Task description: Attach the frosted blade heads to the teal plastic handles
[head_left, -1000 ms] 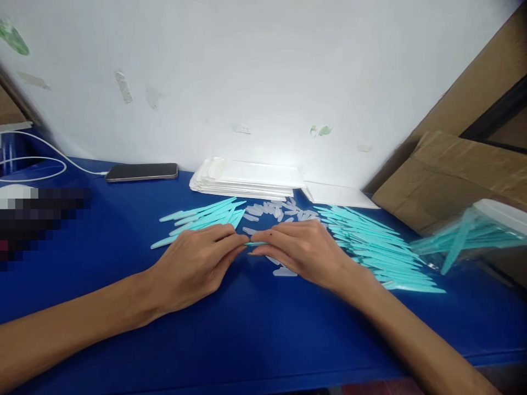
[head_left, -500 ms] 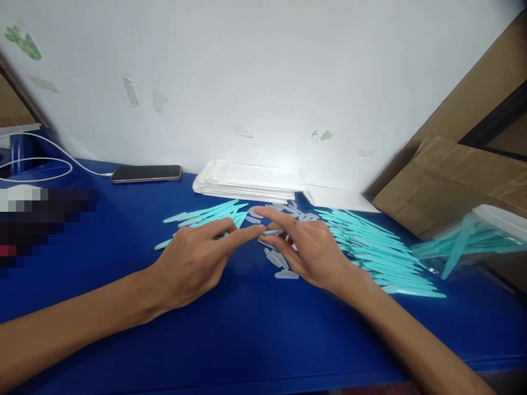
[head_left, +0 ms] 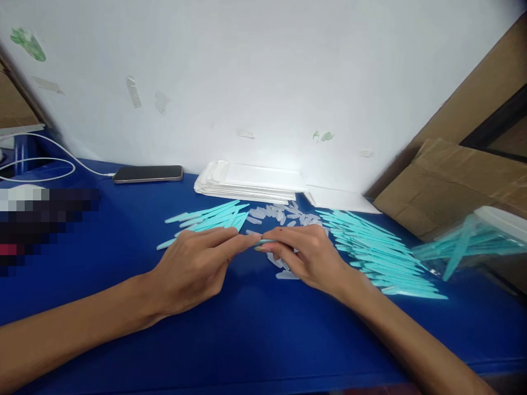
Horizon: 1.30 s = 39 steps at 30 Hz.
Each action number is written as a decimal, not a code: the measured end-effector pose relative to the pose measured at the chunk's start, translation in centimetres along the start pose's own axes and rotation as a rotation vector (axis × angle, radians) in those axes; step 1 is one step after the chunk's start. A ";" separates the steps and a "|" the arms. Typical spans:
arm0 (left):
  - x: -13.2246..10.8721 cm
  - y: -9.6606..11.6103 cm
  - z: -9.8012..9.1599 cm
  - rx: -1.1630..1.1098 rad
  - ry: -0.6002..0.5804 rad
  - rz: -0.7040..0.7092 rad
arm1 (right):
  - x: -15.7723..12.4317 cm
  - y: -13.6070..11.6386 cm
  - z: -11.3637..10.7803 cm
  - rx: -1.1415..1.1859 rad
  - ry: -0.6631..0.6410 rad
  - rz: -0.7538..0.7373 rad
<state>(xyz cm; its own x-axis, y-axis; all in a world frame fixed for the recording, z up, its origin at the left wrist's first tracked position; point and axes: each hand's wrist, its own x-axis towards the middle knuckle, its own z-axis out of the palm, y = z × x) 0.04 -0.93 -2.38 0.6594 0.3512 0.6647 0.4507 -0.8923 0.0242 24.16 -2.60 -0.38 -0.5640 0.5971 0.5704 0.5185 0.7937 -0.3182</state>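
Where the left hand point(head_left: 197, 263) meets the right hand point(head_left: 315, 255), we see a slim turquoise plastic stick point(head_left: 268, 241) pinched

As the fingertips come together, the stick sits in front of our landmark, the flat stack of glossy white rectangular sleeves point(head_left: 255, 178), over the smooth blue tabletop point(head_left: 247, 340). We see the right hand pinching it, forefinger above and thumb below. The left hand's fingers are drawn together on its other end; their undersides are hidden, so we cannot tell how the left thumb sits. Most of the stick is covered.

Just in front of the stack we find a scatter of small translucent tapered plastic pieces point(head_left: 258, 213), some partly behind the right hand. To the stack's left front, a loose fan of long turquoise plastic sticks point(head_left: 214, 217) lies just beyond the left hand. To its right front, we note a larger spread of overlapping turquoise plastic sticks point(head_left: 379, 252) beside the right hand.

Just right of the stack lies a folded white sheet point(head_left: 340, 198). Left of it we see a dark flat phone point(head_left: 148, 174) with a thin white cable point(head_left: 93, 171) at its left end. Well to the stack's right, a creased brown cardboard box point(head_left: 444, 186) stands near a clear plastic holder with a white end point(head_left: 504, 222), more turquoise sticks inside. Behind the stack rises a white wall point(head_left: 263, 66).
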 end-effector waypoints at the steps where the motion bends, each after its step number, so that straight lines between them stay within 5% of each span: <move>1: 0.0 0.0 0.0 -0.001 0.007 0.004 | 0.0 -0.1 0.0 0.015 0.004 0.000; 16: -0.2 0.5 0.4 -0.053 0.067 0.015 | 0.0 -0.5 0.5 0.142 0.006 0.054; 24: 0.6 -0.2 0.2 0.117 0.011 0.041 | 0.0 0.7 -0.2 -0.180 0.004 -0.046; 39: 0.8 -1.2 0.1 0.141 0.002 -0.068 | 0.0 2.0 -1.0 -0.224 0.024 0.005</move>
<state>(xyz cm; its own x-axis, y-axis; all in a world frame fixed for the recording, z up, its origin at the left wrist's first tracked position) 0.11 0.42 -2.01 0.6234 0.4092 0.6663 0.5745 -0.8178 -0.0353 25.82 -1.08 -0.27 -0.5472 0.5962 0.5875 0.6526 0.7434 -0.1466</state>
